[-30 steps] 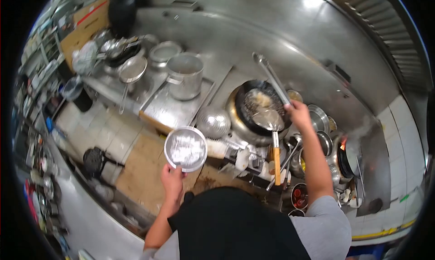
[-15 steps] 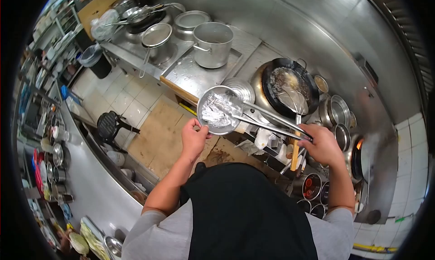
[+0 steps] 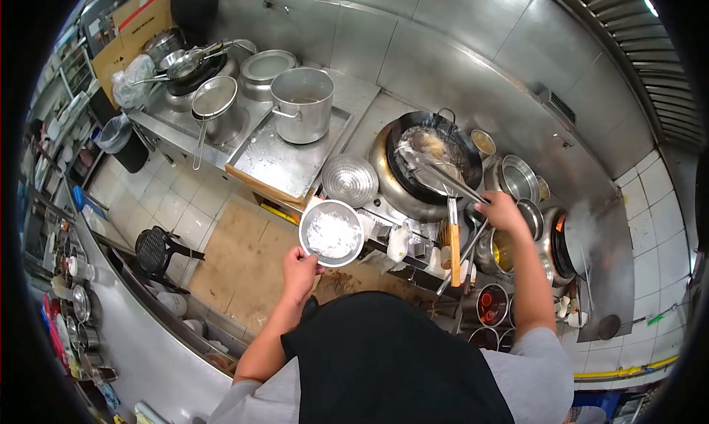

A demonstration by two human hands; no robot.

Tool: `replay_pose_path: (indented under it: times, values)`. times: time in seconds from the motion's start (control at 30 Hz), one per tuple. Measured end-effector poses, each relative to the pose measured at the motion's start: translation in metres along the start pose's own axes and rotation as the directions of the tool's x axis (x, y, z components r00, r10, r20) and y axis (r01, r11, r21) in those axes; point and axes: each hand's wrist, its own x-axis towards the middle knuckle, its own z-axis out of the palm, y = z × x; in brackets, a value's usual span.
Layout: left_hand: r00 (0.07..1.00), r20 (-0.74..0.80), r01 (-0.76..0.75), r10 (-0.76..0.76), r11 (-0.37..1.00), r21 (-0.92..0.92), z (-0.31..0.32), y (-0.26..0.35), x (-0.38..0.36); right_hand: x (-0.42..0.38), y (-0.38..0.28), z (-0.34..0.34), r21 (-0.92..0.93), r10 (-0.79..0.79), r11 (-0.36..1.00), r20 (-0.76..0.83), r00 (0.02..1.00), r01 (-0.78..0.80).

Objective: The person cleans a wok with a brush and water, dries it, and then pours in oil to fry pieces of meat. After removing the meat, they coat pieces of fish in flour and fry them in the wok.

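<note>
A round metal bowl (image 3: 331, 233) with white powdery stuff inside is gripped at its near rim by my left hand (image 3: 300, 272). Farther right, my right hand (image 3: 504, 213) is closed round the handle end of long metal tongs (image 3: 459, 185). Their far end reaches over a black wok (image 3: 408, 169) of bubbling oil, where pale food (image 3: 427, 143) floats; the tips are blurred. A wire skimmer with a wooden handle (image 3: 454, 247) rests in the wok, below and left of my right hand. A perforated metal ladle (image 3: 349, 181) lies just beyond the bowl.
A tall pot (image 3: 303, 106) stands on a metal tray (image 3: 260, 160) at the upper left. Metal containers (image 3: 518, 177) line the wok's right side, with another burner and visible flame beyond. Sauce pots (image 3: 492, 304) sit near my right elbow. A black stool (image 3: 153, 250) stands on the floor.
The tongs have left the bowl and now reach over the wok in my right hand. My left hand still holds the bowl, now apart from the tongs. The view has shifted.
</note>
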Motion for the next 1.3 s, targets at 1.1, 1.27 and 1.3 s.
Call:
replay_pose_path:
  times: [1.1,1.27,1.3]
  values:
    - [0.973,-0.023,-0.226,0.23,0.967,0.114,-0.003,0.05,0.009,-0.109,-0.151,-0.031,-0.11,-0.563,0.814,0.089,0.822,0.57]
    - [0.966,0.096,-0.255,0.239,0.941,0.221,0.003,0.045,0.018,-0.108,-0.138,-0.016,-0.205,-0.506,0.83,0.115,0.855,0.519]
    - [0.969,0.09,-0.245,0.231,0.946,0.214,0.004,0.044,0.02,-0.108,-0.134,-0.018,-0.193,-0.522,0.823,0.117,0.845,0.534]
